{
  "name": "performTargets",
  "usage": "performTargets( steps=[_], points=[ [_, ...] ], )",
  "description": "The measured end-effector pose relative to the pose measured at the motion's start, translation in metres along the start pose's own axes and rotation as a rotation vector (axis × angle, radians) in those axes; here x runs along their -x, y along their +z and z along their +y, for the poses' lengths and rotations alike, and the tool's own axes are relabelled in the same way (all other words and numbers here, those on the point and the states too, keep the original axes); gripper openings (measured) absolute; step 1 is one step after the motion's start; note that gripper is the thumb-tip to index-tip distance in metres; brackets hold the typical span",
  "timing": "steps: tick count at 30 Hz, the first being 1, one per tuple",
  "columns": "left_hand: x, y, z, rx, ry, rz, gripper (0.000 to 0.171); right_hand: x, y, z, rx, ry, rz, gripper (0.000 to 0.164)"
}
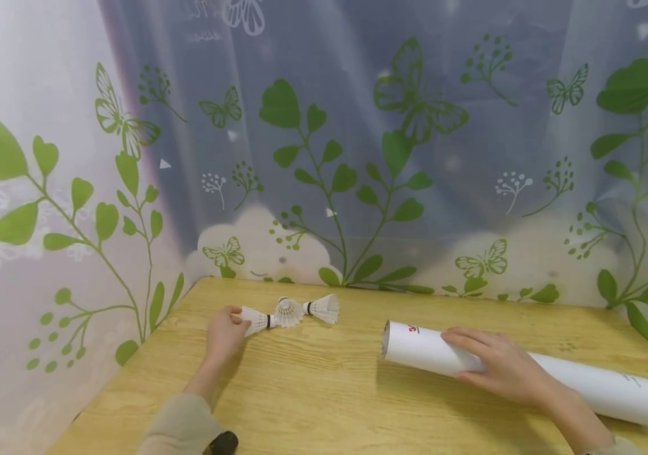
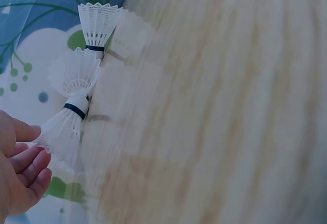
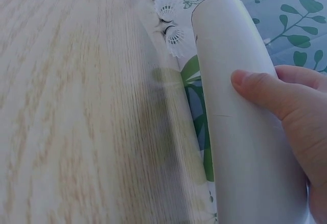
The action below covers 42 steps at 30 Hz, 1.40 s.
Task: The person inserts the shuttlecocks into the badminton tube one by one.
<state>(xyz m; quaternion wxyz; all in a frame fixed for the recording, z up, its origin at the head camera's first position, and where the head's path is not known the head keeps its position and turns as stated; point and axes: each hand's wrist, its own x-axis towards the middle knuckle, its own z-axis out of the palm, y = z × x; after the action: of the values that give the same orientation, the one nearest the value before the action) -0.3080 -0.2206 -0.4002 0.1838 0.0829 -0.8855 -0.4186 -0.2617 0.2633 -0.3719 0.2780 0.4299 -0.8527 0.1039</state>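
Three white shuttlecocks lie in a row toward the back of the table. My left hand [image 1: 225,333] pinches the skirt rim of the leftmost shuttlecock [image 1: 256,320] between thumb and fingers; its cork end points right. Beside it the middle shuttlecock [image 1: 288,312] turns its skirt toward me, and the right shuttlecock [image 1: 324,308] has its skirt facing right. My right hand [image 1: 500,363] grips a long white shuttlecock tube [image 1: 597,382] from above, thumb on the near side. In the right wrist view the tube [image 3: 235,81] slants across, its far end toward the shuttlecocks.
The wood-grain table [image 1: 301,392] runs back to a curtain [image 1: 352,158] printed with green leaves and butterflies. Another printed curtain panel [image 1: 45,272] borders the left side. A dark band [image 1: 223,443] shows at the left wrist.
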Motion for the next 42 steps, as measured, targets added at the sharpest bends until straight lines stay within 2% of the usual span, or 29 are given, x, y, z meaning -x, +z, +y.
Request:
performTargets(
  steps=[10,15,25,35,42],
  points=[
    [0.001,0.005,-0.001,0.0,-0.019,0.024,0.035,0.002,0.0,-0.001,0.01,-0.004,0.002,0.066],
    [0.003,0.0,0.002,0.03,-0.032,0.026,0.037,0.003,-0.002,-0.001,0.012,0.012,-0.01,0.066],
    [0.007,-0.012,0.01,0.07,-0.015,0.043,0.038,0.005,-0.004,0.0,0.02,0.008,0.012,0.068],
    [0.019,-0.019,0.037,0.117,0.084,0.041,0.038,0.002,-0.003,0.0,0.007,0.005,0.007,0.067],
    [0.033,-0.011,0.063,0.199,0.137,0.0,0.035,0.0,-0.003,0.0,0.004,-0.014,0.014,0.066]
  ],
)
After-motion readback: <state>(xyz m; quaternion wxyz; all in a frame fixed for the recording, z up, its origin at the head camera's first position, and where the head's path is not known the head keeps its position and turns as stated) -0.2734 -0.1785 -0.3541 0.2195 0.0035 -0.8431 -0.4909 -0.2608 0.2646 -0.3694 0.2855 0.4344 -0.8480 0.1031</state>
